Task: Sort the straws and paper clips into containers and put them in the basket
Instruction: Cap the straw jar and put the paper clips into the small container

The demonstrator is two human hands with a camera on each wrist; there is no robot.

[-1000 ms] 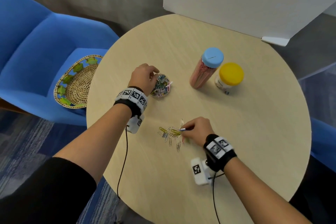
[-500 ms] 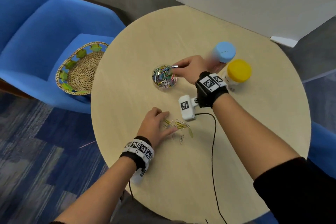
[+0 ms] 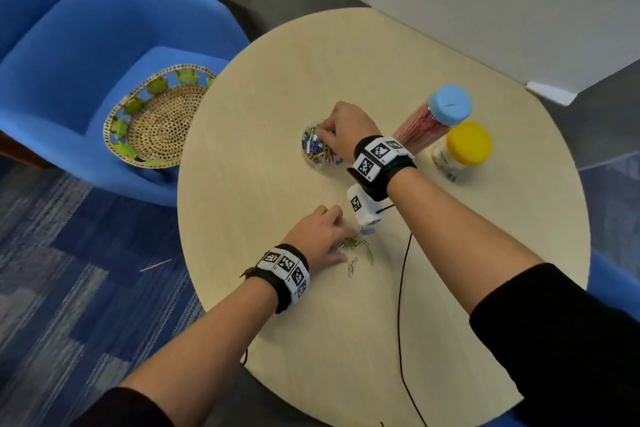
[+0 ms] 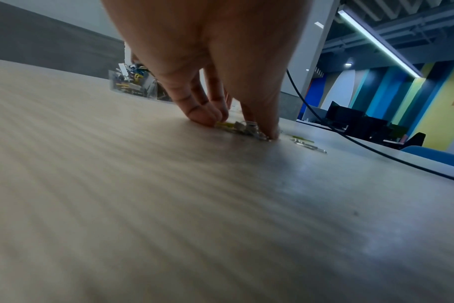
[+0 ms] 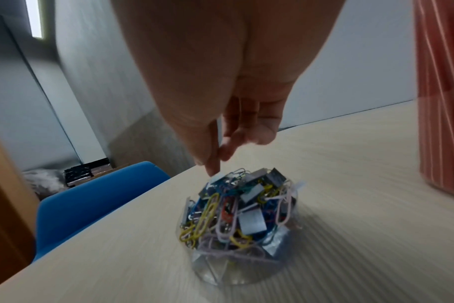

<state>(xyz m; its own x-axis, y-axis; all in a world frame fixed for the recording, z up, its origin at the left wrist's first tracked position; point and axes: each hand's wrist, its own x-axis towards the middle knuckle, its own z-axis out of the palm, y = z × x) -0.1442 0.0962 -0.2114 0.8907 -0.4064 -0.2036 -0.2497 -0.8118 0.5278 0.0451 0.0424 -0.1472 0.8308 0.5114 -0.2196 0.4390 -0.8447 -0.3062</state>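
Observation:
A clear round container [image 3: 318, 152] heaped with coloured paper clips [image 5: 236, 215] stands mid-table. My right hand [image 3: 323, 132] hovers over it, thumb and forefinger [image 5: 215, 164] pinching a pale clip at the top of the heap. Nearer me, my left hand [image 3: 341, 239] is pressed down on a small pile of loose paper clips [image 3: 356, 246], fingers and thumb [image 4: 241, 127] curled in around them. One silver clip [image 3: 352, 267] lies just outside that grip. A tall jar of pink straws [image 3: 419, 130] with a blue lid [image 3: 450, 104] stands at the right.
A yellow-lidded jar [image 3: 469, 142] stands beside the straw jar. The woven basket [image 3: 156, 114] sits on a blue chair [image 3: 86, 45] left of the round table [image 3: 450, 288]. A black cable [image 3: 401, 305] trails across the table. A white board [image 3: 502, 10] stands behind; a pink straw [image 3: 156, 264] lies on the carpet.
The hands have swapped places: my right hand carried a clip from the loose pile to the container, and my left hand left the container and closed on the loose clips.

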